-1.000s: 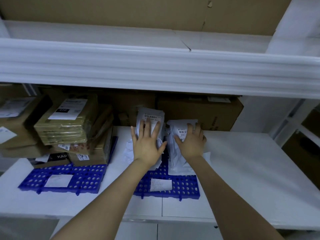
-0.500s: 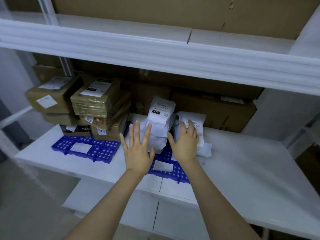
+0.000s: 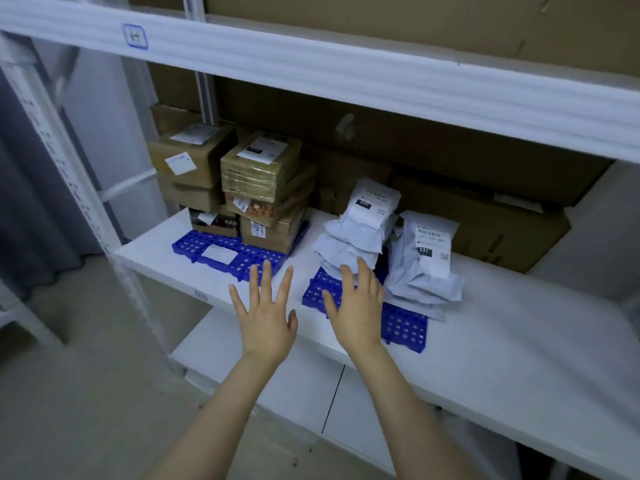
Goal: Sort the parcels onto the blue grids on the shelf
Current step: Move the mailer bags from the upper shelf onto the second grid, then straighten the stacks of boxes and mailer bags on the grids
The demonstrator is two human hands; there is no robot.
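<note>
On white flat shelf board (image 3: pixel 519 341), blue perforated plastic grid (image 3: pixel 197 244) is laid approx. 10 o'clock, second blue grid (image 3: pixel 405 329) at centre; long brown cardboard box (image 3: pixel 485 223) is set at 1 o'clock.

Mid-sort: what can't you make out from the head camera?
Head view:
White mailer bags: label text too small, only "231" reads.
Right blue grid: rear hidden under the bags, front partly behind the right hand.
Left blue grid: rear hidden under the cardboard boxes.
Left hand: contact with the shelf unclear.
Right end of the shelf: cut off by the frame edge.
</note>
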